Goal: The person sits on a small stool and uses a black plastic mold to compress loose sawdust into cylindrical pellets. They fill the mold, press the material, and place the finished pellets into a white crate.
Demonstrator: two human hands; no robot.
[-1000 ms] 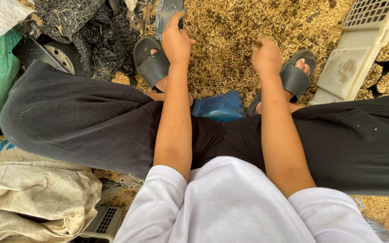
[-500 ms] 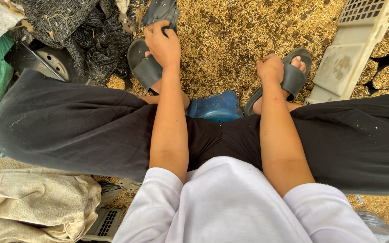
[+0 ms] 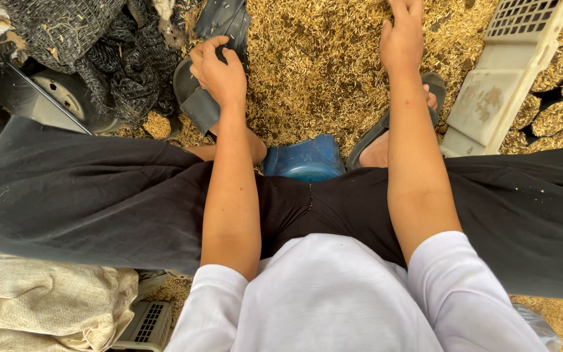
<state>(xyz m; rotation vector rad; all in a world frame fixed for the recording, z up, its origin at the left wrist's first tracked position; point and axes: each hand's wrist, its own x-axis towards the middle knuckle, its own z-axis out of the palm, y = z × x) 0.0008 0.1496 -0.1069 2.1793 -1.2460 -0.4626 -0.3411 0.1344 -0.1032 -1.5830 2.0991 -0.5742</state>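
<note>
Brightness: even, soft daylight, bright enough everywhere.
Shadows: faint and diffuse; deepest under the black trousers (image 3: 99, 202) and beneath the dark netting (image 3: 92, 45).
Glare: none; the white shirt (image 3: 327, 300) runs close to washed out.
Focus: husk-covered floor (image 3: 320, 65) and forearms sharp; shirt near the lens slightly soft.
Distortion: wide-angle stretch toward the edges; the pale crate (image 3: 509, 72) leans outward.

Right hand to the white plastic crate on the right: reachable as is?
Probably yes. The right hand rests on the straw-like litter just left of the white plastic crate, with only loose litter between them and nothing blocking a sideways move.
</note>
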